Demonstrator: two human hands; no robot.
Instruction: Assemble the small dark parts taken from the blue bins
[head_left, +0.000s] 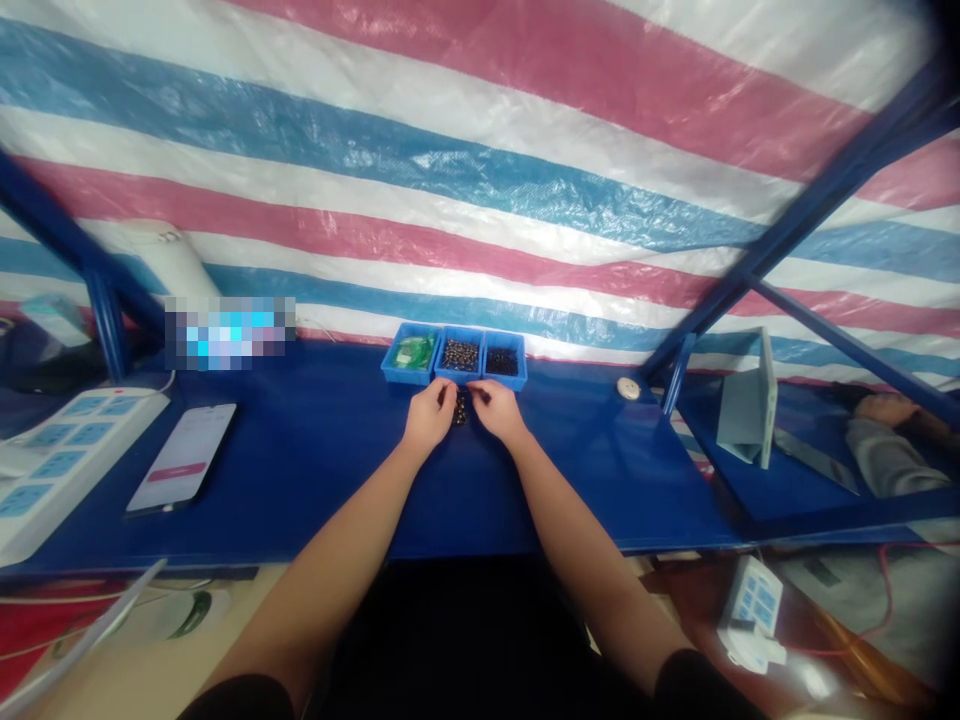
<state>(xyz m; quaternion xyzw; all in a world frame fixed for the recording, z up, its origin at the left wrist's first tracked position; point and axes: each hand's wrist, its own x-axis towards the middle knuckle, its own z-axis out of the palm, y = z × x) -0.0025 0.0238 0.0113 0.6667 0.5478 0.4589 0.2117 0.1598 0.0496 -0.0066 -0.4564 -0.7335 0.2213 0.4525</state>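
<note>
My left hand [432, 413] and my right hand [496, 409] are close together over the blue table, fingers bent into pinches. Whatever the fingertips hold is too small to make out. Between the hands lies a small heap of dark and gold-coloured pieces [460, 409]. Just beyond stand three joined blue bins. The left bin [409, 377] has a green plastic packet [415, 351] in it. Small brown-gold pieces [460, 355] fill the middle one, and small dark pieces [502, 361] lie in the right one.
To the left, a phone [182, 458] lies beside a white power strip [75, 450]. A round beige object [628, 388] sits at the right by the blue frame [720, 270]. Beyond it are a tablet in a case [748, 400] and another person's sleeve [889, 455]. Striped sheeting [480, 190] hangs behind.
</note>
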